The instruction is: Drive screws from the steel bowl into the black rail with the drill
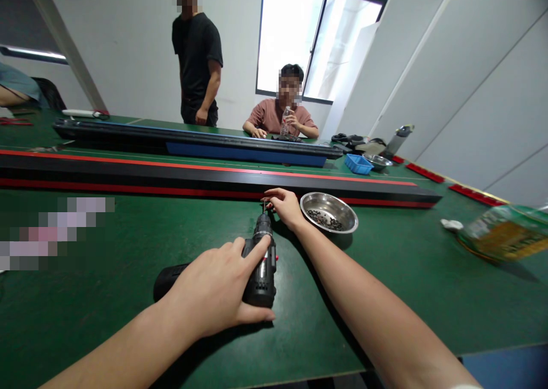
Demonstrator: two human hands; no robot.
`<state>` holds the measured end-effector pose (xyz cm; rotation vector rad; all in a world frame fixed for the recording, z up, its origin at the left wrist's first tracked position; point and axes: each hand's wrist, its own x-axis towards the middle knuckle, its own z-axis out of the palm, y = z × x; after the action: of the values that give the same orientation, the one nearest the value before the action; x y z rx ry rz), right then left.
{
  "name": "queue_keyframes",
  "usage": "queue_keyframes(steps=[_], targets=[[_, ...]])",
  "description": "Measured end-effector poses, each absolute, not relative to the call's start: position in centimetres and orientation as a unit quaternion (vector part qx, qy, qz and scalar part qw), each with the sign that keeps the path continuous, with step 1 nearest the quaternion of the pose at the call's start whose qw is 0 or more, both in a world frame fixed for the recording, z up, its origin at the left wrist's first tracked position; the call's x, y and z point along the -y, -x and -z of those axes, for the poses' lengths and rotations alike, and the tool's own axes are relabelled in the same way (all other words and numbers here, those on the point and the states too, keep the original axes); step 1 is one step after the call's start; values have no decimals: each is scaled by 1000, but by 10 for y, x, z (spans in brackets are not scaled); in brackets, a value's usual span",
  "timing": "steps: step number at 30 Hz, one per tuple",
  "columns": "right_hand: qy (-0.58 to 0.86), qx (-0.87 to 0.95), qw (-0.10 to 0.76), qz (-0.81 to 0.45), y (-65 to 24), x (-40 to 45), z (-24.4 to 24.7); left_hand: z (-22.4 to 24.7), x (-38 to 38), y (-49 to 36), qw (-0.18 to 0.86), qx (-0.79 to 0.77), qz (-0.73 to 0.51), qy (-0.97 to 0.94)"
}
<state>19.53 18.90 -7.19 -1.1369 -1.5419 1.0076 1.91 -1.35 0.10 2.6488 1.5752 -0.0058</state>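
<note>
My left hand (218, 283) is wrapped round a black cordless drill (262, 275) lying on its side over the green table (107, 315), its bit pointing away toward the long bar. At the bit's tip, my right hand (285, 206) has its thumb and fingers pinched together beside the bar's near edge; what they hold is too small to name. The long black bar (205, 178) with red strips runs across the table just beyond. Right of my right hand stands a metal bowl (329, 212) with small dark screws in it.
Behind the bar lies a second long dark bar (141, 135) with blue below. A blue basket (358, 164) and another metal bowl (377, 161) stand farther back. At right is a clear green-yellow container (509, 235). One person stands; another sits holding a bottle (285, 122).
</note>
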Motion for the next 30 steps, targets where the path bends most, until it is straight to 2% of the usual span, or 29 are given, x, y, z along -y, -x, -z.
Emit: queue_keyframes(steps=[23,30], targets=[[475,680,452,-328,-198,-198,83,6,12,-18,11,-510,-5,-860],[530,646,476,-273,-196,-200,84,7,9,-18,-17,-505,-6,-863]])
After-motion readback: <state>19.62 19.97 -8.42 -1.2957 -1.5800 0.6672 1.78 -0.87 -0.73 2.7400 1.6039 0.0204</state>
